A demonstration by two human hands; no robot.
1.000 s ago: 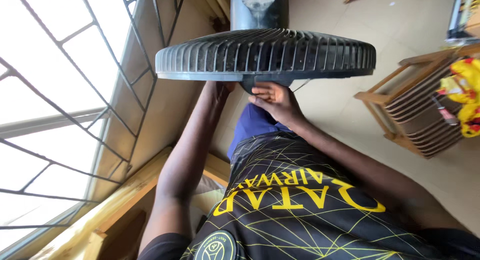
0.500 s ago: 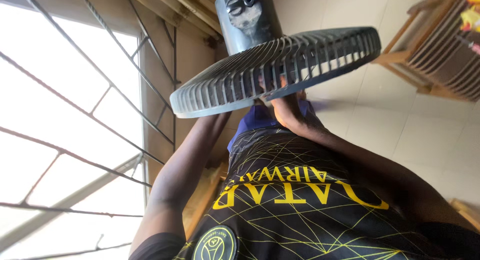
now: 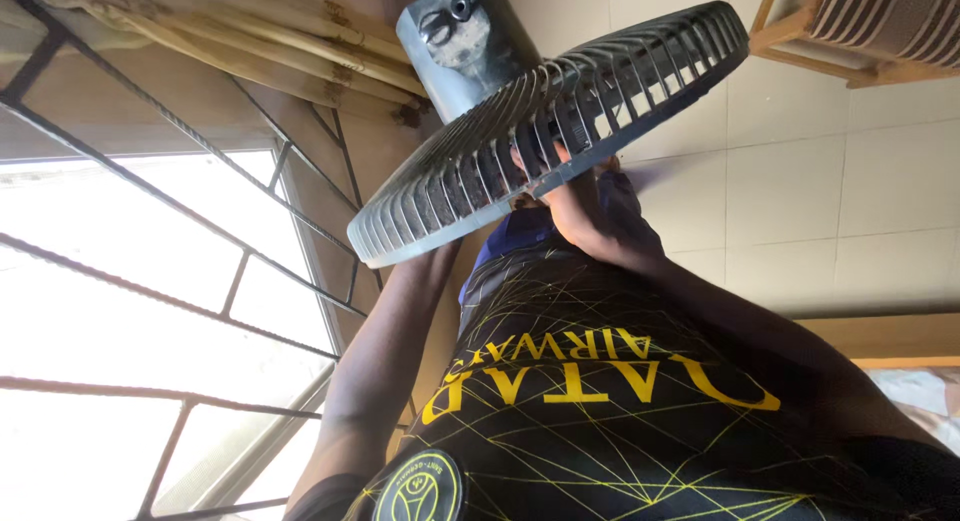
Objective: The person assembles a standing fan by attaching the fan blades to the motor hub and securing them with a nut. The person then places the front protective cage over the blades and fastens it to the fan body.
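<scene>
A dark grey round fan grille (image 3: 470,171) is tilted, its right edge raised, with the grey motor housing (image 3: 455,41) behind it. My right hand (image 3: 585,206) reaches up under the grille's centre and grips it; its fingers show partly through the slats. My left forearm (image 3: 395,321) rises to the lower left rim, and that hand is hidden behind the grille. Below are my black shirt with yellow lines (image 3: 600,401) and blue shorts (image 3: 520,231).
A barred window (image 3: 150,291) fills the left side, very bright. Bundled pale fabric (image 3: 250,41) runs along the top. A wooden frame with a striped cushion (image 3: 880,21) stands at the top right on the tiled floor (image 3: 850,201). A wooden edge (image 3: 900,336) lies at the right.
The grille has tipped from level to steeply tilted, right edge up. The view has swung, so the wooden frame moved to the top corner. My right hand now sits behind the slats.
</scene>
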